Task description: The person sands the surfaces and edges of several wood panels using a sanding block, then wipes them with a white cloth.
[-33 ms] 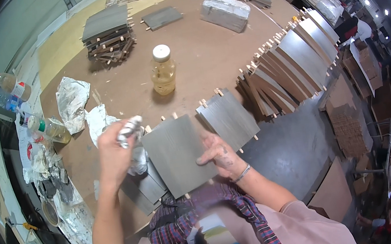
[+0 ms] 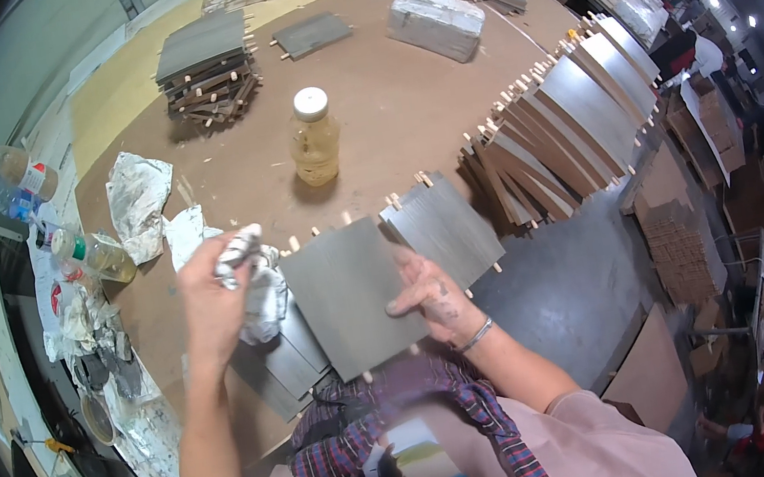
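A flat grey panel point(image 2: 351, 297) with short wooden dowels along its edges is held up in front of me by my right hand point(image 2: 435, 298). The thumb lies on its face and the fingers go behind its right edge. Left of the panel, my left hand point(image 2: 215, 288) is closed around a crumpled, stained white rag point(image 2: 263, 301), part of which hangs down beside the panel's left edge. More grey panels point(image 2: 295, 350) lie partly hidden under the rag and the held panel. Just beyond my right hand rests another doweled panel point(image 2: 445, 229).
A capped bottle of yellowish liquid point(image 2: 316, 145) stands mid-table. At the far left is a panel stack point(image 2: 204, 72); a long leaning row of panels point(image 2: 553, 124) runs along the right edge. A wrapped block point(image 2: 436, 21), crumpled rags point(image 2: 140, 204) and a tipped bottle point(image 2: 98, 256) surround the work area.
My left hand has shifted slightly left and down, and more of the rag shows below it. The held panel has turned a little; my right hand keeps its grip.
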### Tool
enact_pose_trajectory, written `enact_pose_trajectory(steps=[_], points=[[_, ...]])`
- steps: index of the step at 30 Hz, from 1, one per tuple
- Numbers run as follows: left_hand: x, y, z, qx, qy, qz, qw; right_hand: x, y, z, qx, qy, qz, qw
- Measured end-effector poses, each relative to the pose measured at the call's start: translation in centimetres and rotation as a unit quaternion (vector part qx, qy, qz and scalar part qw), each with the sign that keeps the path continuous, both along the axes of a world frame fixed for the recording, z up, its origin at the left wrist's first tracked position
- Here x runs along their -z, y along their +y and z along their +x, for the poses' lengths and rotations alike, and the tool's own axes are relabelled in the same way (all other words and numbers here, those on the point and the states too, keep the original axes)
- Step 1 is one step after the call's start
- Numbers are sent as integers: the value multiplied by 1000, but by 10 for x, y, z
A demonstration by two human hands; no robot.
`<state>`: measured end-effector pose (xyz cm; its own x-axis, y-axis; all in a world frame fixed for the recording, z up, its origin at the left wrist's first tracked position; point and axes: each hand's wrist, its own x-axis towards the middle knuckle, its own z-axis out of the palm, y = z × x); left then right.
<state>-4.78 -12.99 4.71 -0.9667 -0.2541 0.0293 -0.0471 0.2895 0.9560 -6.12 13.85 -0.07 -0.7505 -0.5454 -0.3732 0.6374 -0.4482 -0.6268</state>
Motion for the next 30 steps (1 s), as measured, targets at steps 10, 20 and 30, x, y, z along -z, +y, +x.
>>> enact_pose_trajectory(steps=[10,20,30], points=[[-17,39,-5,175,-68,-258,948,-27,7,-9,-26,67,57,996],[-2,30,-3,168,-135,-238,947,-9,8,-1,-42,-12,47,998],[-3,47,1,181,-76,-329,924,-4,11,2,-36,-31,46,998]])
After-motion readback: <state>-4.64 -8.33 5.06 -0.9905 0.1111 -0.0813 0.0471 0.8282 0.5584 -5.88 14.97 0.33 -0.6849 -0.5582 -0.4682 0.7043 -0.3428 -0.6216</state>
